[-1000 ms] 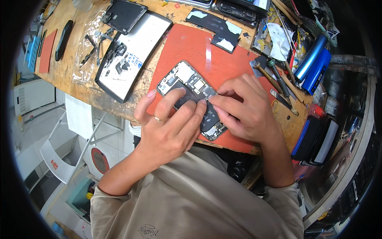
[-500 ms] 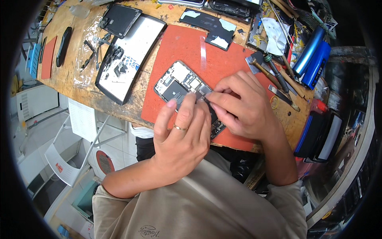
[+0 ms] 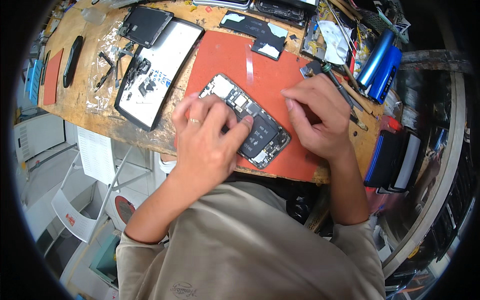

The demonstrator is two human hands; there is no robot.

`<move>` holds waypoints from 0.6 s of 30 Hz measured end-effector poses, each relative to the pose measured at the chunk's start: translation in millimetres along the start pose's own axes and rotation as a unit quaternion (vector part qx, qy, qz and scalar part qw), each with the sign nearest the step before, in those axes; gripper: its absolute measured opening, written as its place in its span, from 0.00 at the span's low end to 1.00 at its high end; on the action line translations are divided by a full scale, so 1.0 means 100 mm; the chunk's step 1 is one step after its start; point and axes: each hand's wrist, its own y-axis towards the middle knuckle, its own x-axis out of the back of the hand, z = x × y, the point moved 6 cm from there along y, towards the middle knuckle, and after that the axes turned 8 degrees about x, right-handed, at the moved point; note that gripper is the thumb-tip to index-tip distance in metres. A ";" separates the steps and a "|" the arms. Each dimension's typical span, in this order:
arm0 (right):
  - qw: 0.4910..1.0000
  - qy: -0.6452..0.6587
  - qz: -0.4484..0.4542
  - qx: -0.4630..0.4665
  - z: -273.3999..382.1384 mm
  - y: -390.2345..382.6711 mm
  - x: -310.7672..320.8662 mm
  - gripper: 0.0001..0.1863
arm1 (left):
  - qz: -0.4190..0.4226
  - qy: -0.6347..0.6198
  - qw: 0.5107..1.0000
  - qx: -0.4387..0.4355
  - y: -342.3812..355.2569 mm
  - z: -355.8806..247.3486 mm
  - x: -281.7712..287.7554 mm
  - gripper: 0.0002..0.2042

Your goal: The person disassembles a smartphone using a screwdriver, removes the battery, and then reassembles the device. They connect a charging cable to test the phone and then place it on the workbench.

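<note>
An opened phone [image 3: 259,135], with circuit boards and a black battery exposed, lies at a slant on an orange mat [image 3: 227,52]. My left hand [image 3: 205,140] grips its left part with bent fingers, the thumb resting on the battery and the other fingertips partly hidden. Just off the phone’s right side is my right hand [image 3: 320,115], lifted and loosely curled, thumb and index tips slightly apart with nothing visible between them.
A white board [image 3: 132,102] with small parts and a dark screen panel [image 3: 137,27] stand left. A cut black sheet [image 3: 267,32] lies behind the mat. Tools [image 3: 335,80] and blue cylinders [image 3: 375,60] crowd the right. A folding chair [image 3: 75,212] stands below the bench’s left edge.
My right hand has lifted off the phone toward the upper right. My left hand has shifted left, with its thumb now on the battery. The camera view has shifted slightly.
</note>
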 end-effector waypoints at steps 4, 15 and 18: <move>0.999 -0.034 0.038 -0.014 0.31 -0.12 0.11 0.13 | -0.015 0.001 1.000 -0.018 0.03 -0.01 0.01 0.10; 0.967 -0.164 0.191 0.032 0.80 -0.46 -0.10 0.16 | 0.008 0.004 1.000 -0.027 -0.03 0.05 0.06 0.16; 0.963 -0.178 0.200 0.025 0.86 -0.44 -0.11 0.17 | 0.010 0.004 1.000 -0.027 -0.03 0.07 0.08 0.16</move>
